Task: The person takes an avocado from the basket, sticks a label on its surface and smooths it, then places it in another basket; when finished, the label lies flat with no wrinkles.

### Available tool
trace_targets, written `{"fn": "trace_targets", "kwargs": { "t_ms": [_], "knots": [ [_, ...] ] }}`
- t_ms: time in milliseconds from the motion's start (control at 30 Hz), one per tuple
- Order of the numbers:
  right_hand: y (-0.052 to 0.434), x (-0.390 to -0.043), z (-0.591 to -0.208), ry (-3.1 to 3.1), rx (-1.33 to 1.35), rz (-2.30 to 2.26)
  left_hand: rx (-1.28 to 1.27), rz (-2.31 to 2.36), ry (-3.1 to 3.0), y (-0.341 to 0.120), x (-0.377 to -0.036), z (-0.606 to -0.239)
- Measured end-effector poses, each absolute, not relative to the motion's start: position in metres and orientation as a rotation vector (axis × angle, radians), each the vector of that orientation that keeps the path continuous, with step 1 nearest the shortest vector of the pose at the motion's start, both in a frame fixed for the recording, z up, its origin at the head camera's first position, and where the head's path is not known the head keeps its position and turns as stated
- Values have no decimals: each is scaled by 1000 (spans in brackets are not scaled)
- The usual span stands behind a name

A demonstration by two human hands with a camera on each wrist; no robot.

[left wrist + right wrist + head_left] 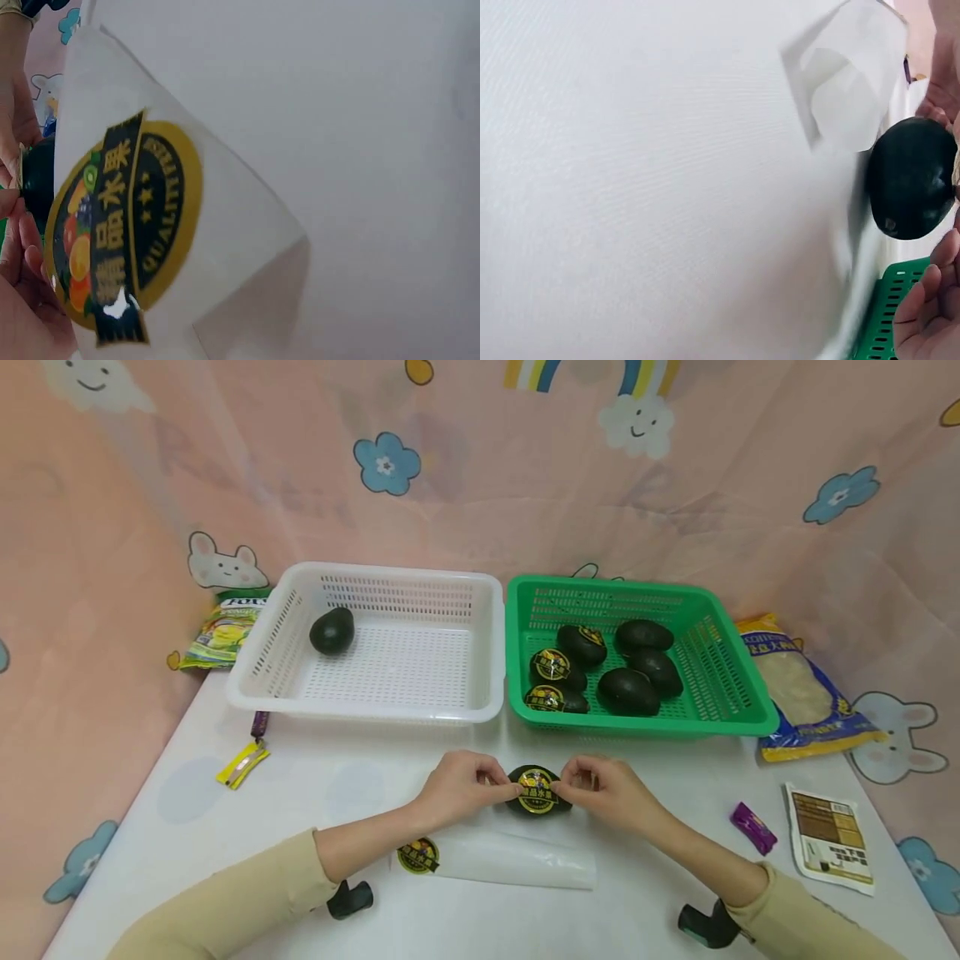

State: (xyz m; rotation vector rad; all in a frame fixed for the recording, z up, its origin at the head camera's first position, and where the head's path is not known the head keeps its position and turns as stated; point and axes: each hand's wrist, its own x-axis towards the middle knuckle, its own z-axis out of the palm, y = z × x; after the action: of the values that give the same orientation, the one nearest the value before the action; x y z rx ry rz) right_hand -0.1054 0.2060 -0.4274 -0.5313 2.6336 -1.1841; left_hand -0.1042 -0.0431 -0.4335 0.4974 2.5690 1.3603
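Observation:
A dark avocado point(561, 808) lies on the white table between the two hands, with a round black-and-gold fruit sticker point(537, 790) against its upper face. My left hand point(461, 789) pinches the sticker's left edge between thumb and fingertips. On the opposite edge, the thumb and forefinger of my right hand point(611, 792) pinch it too. From the right wrist, the avocado's smooth dark side point(911, 180) shows, and the sticker is mostly hidden. Just in front lies a glossy white backing strip point(517, 862); another sticker point(124, 225) is on its left end, large in the left wrist view.
A white basket point(367, 706) holds one avocado point(332, 632). Beside it, a green basket point(720, 724) contains several avocados, some with stickers. Snack bags flank the baskets. Small wrapped candies point(243, 765) lie at left, with a purple candy point(753, 828) and a flat packet point(831, 839) at right.

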Motion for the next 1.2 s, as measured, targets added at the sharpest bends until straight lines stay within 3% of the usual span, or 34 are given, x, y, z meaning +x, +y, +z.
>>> {"fn": "trace_targets", "kwargs": {
  "t_ms": [267, 500, 867, 1200],
  "knots": [
    [205, -111, -437, 2721, -949, -1264, 1164, 1036, 2861, -44, -107, -434],
    [207, -113, -440, 2720, -977, -1217, 1236, 924, 2915, -41, -111, -439],
    [217, -115, -417, 2186, 27, -1801, 1211, 892, 2684, -35, -117, -437],
    [213, -127, -414, 1790, 268, -2074, 1269, 974, 2503, -28, -123, -413]
  ]
}}
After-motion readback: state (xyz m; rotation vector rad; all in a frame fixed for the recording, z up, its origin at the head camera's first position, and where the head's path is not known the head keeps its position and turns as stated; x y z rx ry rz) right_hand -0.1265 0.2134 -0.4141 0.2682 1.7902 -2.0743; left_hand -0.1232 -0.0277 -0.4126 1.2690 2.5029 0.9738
